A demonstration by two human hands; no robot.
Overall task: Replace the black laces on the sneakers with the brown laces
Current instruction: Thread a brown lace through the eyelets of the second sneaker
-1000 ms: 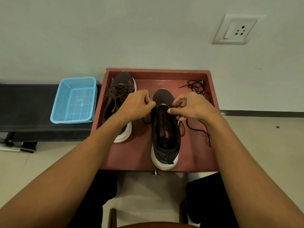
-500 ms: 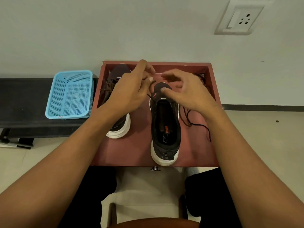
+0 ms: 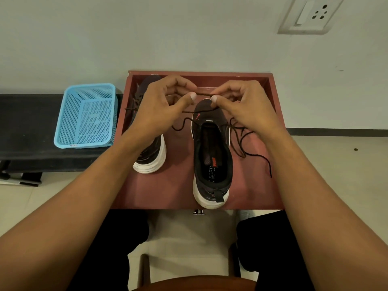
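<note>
Two black sneakers with white soles stand in a reddish-brown tray (image 3: pixel 180 185). The right sneaker (image 3: pixel 212 156) is in the middle, its eyelets mostly unlaced. The left sneaker (image 3: pixel 151 156) is partly hidden under my left arm and carries a brown lace. My left hand (image 3: pixel 161 106) and my right hand (image 3: pixel 243 103) hover above the right sneaker's toe and pinch a short stretch of brown lace (image 3: pixel 203 94) taut between thumbs and forefingers. More lace loops down across the sneaker's front. A loose black lace (image 3: pixel 252 152) lies on the tray to the right.
A blue plastic basket (image 3: pixel 86 116) sits on a black bench (image 3: pixel 25 131) left of the tray. The wall stands right behind the tray, with a socket plate (image 3: pixel 310 15) at the upper right. My knees and a chair edge are below the tray.
Both hands rose from the right sneaker's tongue area to above its toe. They now hold a lace stretched between them; half a second ago the fingers were looser.
</note>
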